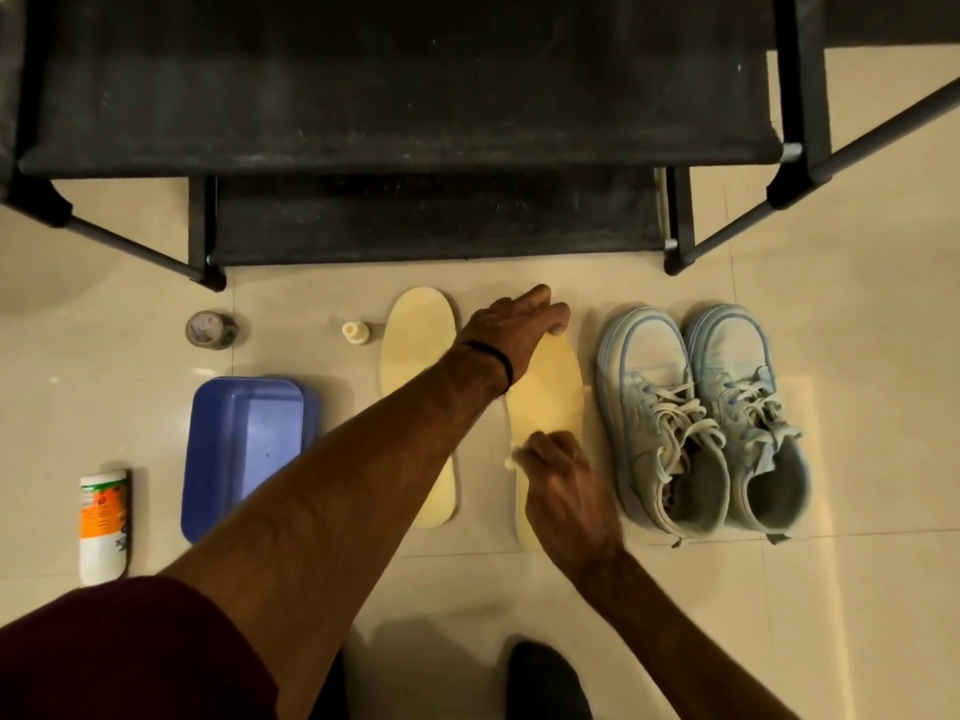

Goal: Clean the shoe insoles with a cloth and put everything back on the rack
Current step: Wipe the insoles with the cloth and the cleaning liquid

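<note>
Right hand point(558, 480) pinches a small white cloth point(511, 459) on the right insole point(545, 397); left hand point(519, 324) presses its toe end flat, fingers straight, on the floor point(675, 615) before the rack point(415, 148).

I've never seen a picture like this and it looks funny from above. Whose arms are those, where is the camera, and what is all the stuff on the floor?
The camera sits on a person's head and looks down, so you see that person's own arms. There is no machine here, just two bare hands.

The left hand presses down the far end of a yellow insole, the soft pad from inside a shoe. The right hand pinches a small pale cloth on that same insole. It is blurry.

Also on the tiled floor: a second insole, a pair of pale blue sneakers, a blue tub, a white bottle with an orange label lying down, a tiny cap-like thing and a small round tin. The black shoe rack stands behind them.
</note>
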